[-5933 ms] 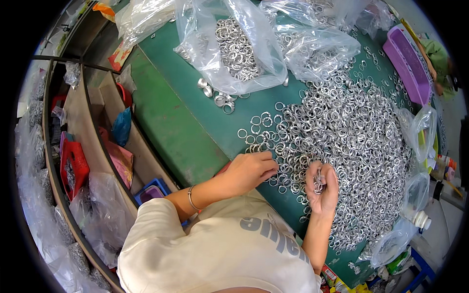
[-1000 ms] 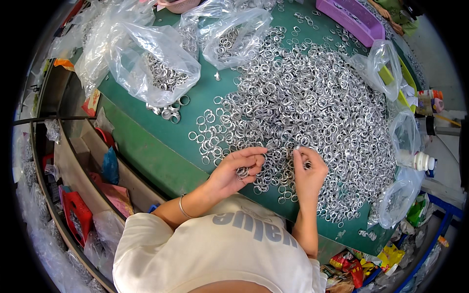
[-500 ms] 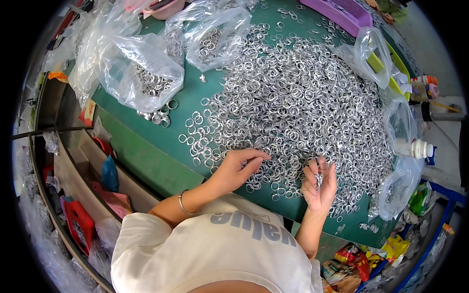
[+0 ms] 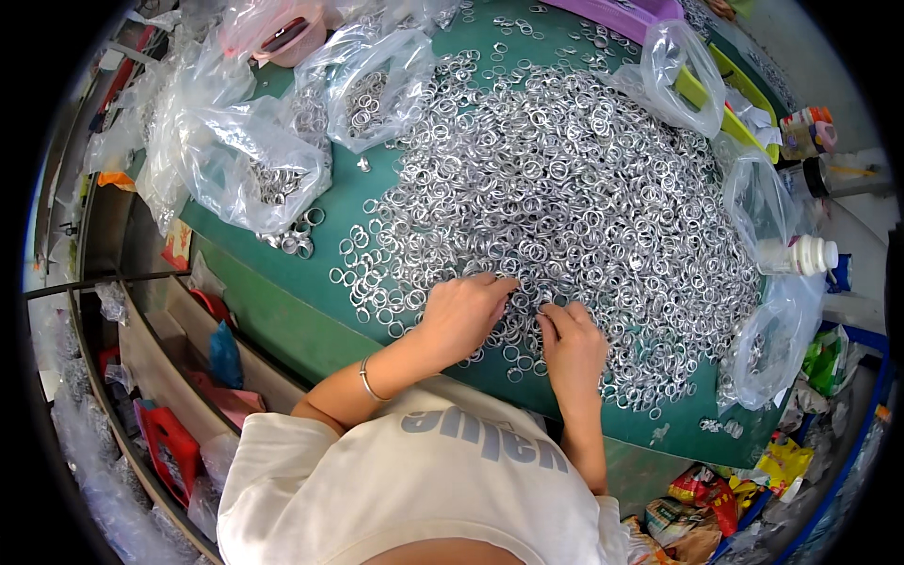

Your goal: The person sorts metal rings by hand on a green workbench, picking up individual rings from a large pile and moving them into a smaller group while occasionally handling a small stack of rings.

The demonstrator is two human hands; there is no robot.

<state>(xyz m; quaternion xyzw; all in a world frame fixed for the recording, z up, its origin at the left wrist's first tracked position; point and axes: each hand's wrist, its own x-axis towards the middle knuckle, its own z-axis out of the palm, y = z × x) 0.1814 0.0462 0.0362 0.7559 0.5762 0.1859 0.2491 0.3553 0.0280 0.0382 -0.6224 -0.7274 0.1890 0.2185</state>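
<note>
A wide heap of small silver metal rings (image 4: 565,198) covers the green table (image 4: 273,301). My left hand (image 4: 466,315) lies palm down on the near edge of the heap, fingers curled over the rings, with a thin bracelet on its wrist. My right hand (image 4: 570,344) rests just right of it, fingertips pressed into the rings close to the left hand's fingers. Whether either hand pinches a ring is hidden by the fingers.
Clear plastic bags with rings (image 4: 250,169) lie at the table's far left, more bags (image 4: 753,198) along the right edge. A white bottle (image 4: 800,254) lies at the right. A purple tray (image 4: 631,11) sits at the far edge. Shelves with coloured packets (image 4: 169,424) run along the left.
My right hand, lifted with rings pinched half a second ago, has come down onto the heap beside my left hand. The view has shifted slightly.
</note>
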